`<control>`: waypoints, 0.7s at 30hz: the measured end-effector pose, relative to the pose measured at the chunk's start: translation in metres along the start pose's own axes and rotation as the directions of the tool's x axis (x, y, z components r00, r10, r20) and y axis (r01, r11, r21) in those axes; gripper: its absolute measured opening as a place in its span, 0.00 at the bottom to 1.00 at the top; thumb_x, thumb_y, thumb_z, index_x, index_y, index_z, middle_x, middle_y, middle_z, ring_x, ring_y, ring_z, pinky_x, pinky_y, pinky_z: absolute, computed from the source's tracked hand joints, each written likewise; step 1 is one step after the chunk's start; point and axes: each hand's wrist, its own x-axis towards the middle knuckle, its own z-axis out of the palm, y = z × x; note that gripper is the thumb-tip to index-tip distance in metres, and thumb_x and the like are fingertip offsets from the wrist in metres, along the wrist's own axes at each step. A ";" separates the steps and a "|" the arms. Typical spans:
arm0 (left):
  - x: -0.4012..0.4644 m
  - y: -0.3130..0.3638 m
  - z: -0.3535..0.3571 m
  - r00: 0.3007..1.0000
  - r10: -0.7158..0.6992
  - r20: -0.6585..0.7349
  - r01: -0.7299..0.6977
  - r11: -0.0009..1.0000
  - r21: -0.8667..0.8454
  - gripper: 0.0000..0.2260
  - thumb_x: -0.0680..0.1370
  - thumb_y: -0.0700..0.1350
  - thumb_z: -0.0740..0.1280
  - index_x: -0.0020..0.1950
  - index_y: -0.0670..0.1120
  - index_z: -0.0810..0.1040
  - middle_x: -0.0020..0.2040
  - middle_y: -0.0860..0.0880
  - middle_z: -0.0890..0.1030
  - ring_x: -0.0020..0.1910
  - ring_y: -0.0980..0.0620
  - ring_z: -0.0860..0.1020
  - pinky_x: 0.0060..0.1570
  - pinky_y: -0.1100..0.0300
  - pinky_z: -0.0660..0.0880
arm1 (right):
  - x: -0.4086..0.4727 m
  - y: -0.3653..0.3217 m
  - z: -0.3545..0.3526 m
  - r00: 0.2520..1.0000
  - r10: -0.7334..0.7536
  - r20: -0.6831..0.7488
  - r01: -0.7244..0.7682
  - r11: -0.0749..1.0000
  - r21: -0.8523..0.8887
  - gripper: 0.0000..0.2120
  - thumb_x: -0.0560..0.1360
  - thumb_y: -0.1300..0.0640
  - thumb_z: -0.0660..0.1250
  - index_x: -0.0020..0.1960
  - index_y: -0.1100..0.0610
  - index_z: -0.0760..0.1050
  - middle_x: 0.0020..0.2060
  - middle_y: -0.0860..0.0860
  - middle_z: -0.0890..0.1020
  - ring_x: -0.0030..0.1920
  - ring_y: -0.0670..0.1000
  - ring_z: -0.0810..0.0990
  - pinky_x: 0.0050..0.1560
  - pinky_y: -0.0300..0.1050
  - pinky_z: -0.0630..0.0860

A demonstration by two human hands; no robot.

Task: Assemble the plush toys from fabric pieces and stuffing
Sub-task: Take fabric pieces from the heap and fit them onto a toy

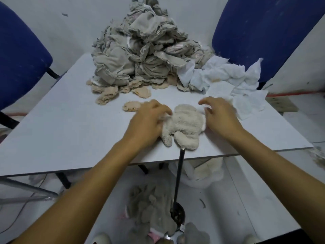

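Observation:
A cream fluffy plush skin (184,125) lies on the white table (70,131) near its front edge, legs toward me. My left hand (149,120) grips its left side with curled fingers. My right hand (219,115) hovers at its right side, fingers bent and spread, touching the edge. A black rod (179,175) rises from a base on the floor and its tip goes under the skin's lower end. A big heap of grey inside-out fabric skins (140,50) stands at the table's back.
Beige fabric pieces (109,94) lie in front of the heap, one (131,106) beside my left hand. White fabric pieces (228,81) spread at the right. Blue chairs (21,55) flank the table. Grey plush skins (149,205) lie on the floor below.

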 end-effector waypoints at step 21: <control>0.019 0.020 0.022 0.983 0.078 0.169 -0.093 0.992 0.083 0.11 0.76 0.53 0.71 0.57 0.53 0.79 0.53 0.53 0.72 0.54 0.53 0.72 0.49 0.53 0.75 | 0.007 -0.018 0.002 0.966 0.053 -0.252 0.015 0.965 0.263 0.06 0.83 0.53 0.55 0.53 0.56 0.64 0.41 0.51 0.74 0.43 0.53 0.74 0.38 0.49 0.66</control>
